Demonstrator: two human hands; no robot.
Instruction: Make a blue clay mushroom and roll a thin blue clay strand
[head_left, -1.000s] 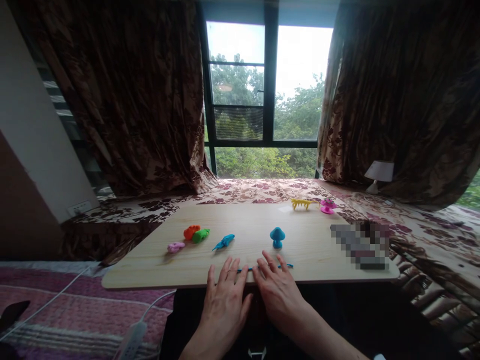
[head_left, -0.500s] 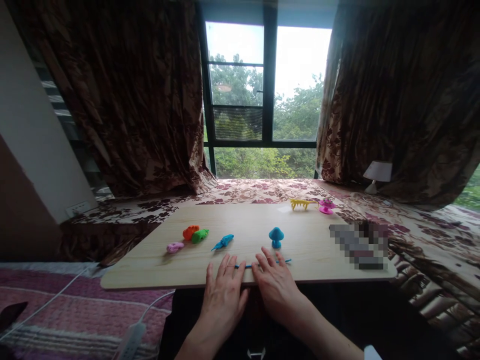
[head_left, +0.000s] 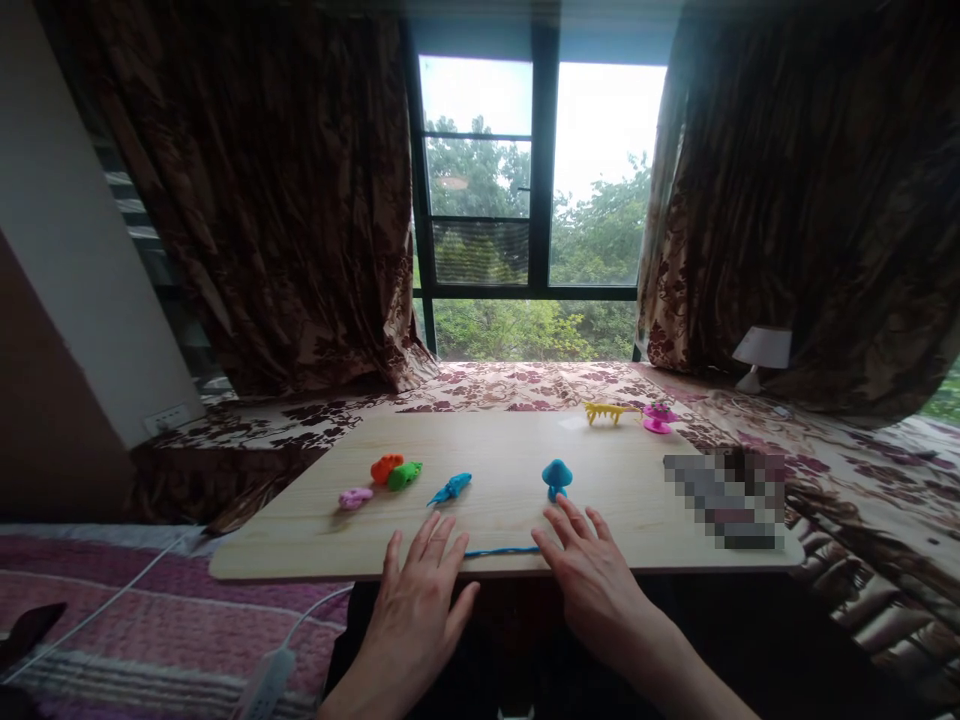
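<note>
My left hand and my right hand lie flat with fingers spread on the near edge of a light wooden board. Between them runs a thin blue strip of soft material, its ends under my fingertips. Just beyond my right fingertips stands a blue mushroom figure. A blue lizard-like figure lies ahead of my left hand.
Further left sit a green figure, an orange figure and a pink figure. A yellow figure and a magenta figure stand at the far right. A blurred-out object lies right. White cable and power strip lie lower left.
My hands have slid apart along the board's near edge, and the blue strip between them now shows longer. The view has shifted slightly.
</note>
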